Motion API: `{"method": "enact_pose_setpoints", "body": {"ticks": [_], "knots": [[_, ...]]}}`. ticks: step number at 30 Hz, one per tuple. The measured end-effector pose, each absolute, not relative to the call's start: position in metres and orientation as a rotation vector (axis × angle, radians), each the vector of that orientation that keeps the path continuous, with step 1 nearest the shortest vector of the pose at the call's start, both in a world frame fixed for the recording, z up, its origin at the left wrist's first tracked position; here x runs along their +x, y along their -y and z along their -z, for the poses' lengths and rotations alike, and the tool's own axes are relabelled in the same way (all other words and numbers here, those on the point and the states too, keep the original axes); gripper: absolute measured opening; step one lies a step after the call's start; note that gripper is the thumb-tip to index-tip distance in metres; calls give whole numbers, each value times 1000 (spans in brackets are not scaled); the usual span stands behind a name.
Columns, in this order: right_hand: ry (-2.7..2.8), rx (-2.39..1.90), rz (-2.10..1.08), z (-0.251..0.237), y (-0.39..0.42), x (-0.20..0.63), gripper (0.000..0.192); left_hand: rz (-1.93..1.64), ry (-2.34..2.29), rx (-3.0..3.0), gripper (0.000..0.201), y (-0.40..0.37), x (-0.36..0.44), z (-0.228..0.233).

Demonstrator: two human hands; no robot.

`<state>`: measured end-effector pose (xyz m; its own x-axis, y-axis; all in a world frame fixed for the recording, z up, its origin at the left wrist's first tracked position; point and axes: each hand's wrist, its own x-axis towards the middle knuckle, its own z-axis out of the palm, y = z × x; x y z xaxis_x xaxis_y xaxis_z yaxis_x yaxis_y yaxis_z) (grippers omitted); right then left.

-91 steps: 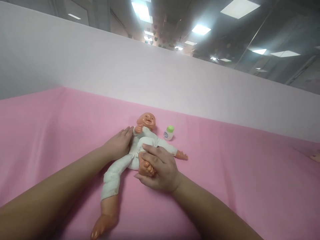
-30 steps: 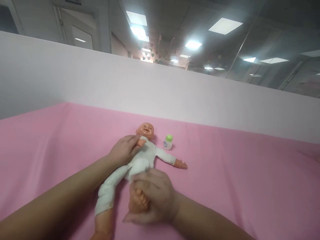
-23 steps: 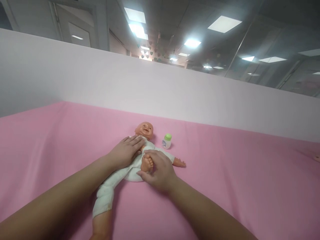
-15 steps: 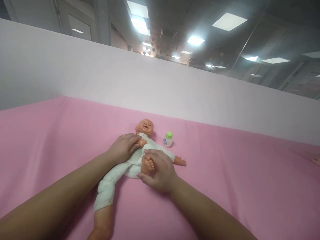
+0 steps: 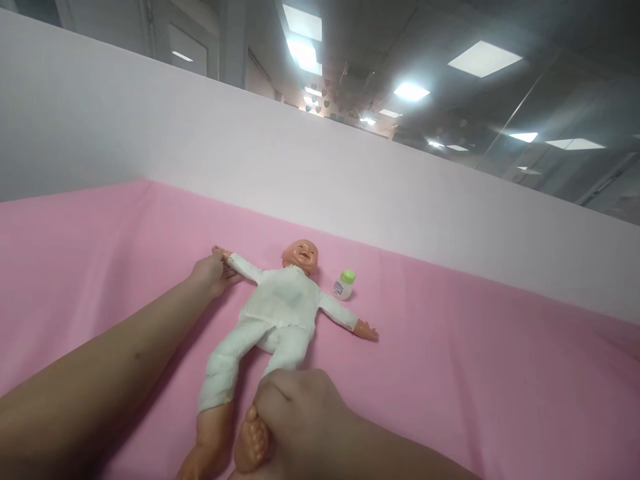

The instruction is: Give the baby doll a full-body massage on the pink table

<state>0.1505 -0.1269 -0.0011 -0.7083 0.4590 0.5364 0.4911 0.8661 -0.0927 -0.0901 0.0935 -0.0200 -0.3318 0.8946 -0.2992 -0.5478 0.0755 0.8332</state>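
Left arm (image 5: 130, 360): bare, stretched out from the lower left toward the far-left corner of the tabletop (image 5: 500, 400).
Left wrist (image 5: 195, 288): nearly straight, in line with the arm.
Left hand (image 5: 213, 273): closed in a hold, fingers (image 5: 231, 275) pointing right.
Right arm (image 5: 385, 453): bare, low, entering from the lower right.
Right hand (image 5: 303, 407): knuckles up, fingers folded into a grip, nearer than the left and well apart from the tabletop's far edge.

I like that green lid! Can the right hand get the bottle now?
Probably not yet: the right hand is holding the doll's foot. Once free, it could likely reach over the doll's arm to the bottle.
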Motion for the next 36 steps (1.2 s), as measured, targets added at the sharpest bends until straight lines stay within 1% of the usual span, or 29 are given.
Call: {"method": "enact_pose_setpoints", "body": {"ticks": [4,9,13,15,17,20,22,24,27,30,33,36], "knots": [[2596,-809,75,10,137,142,69,-1545,-1205,339,23,-91,-88,12],[2728,-855,92,10,139,135,74,-1599,-1266,405,26,-89,-84,12],[2675,-750,102,11,138,139,65,-1760,-1329,882,31,-75,-76,9],[2579,-650,47,11,138,142,59,-1747,-1341,1152,32,-61,-66,3],[2479,-535,-40,7,135,146,53,-1660,-1357,1361,33,-48,-53,-2],[2324,-435,-90,-6,126,155,49,-1415,-1324,1853,37,-37,-38,-5],[2240,-486,-29,-15,115,161,50,-1229,-1276,2155,39,-36,-32,-2],[2191,-599,41,-21,102,169,50,-1085,-1264,2303,40,-38,-29,0],[2141,-764,36,-21,79,179,46,-975,-1297,2362,41,-41,-28,2],[2084,-914,-131,-16,61,186,43,-955,-1266,2379,41,-42,-29,3],[1997,-1005,-293,-12,52,189,47,-1033,-1217,2353,38,-43,-29,6],[2000,-1014,-269,-11,52,189,50,-1169,-1196,2285,37,-43,-29,10]]}}
